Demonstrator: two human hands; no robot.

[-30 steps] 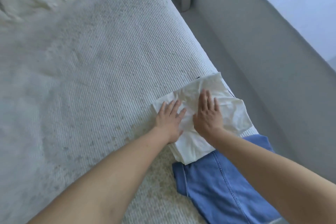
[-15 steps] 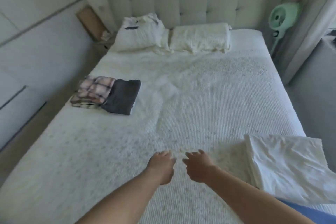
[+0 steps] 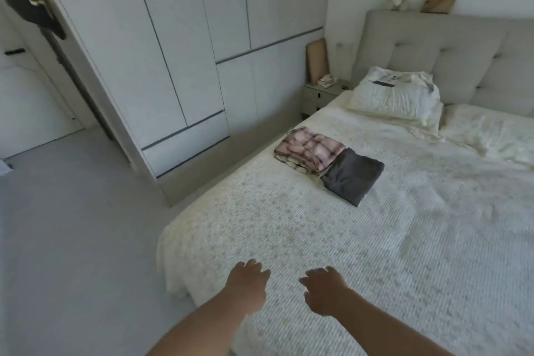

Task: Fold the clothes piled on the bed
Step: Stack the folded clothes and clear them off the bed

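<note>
I see both hands out over the near end of the bed, holding nothing. Left hand has its fingers loosely curled and relaxed, palm down; right hand the same, fingers a bit spread. 2 folded garments sit near the bed's left edge, well apart from the hands: a pink-and-cream plaid piece, stacked in soft layers, and a dark grey piece, flat and squared off. They touch, grey one partly tucked under the plaid's edge. A white garment with a dark stripe lies crumpled on the left pillow by the headboard.
</note>
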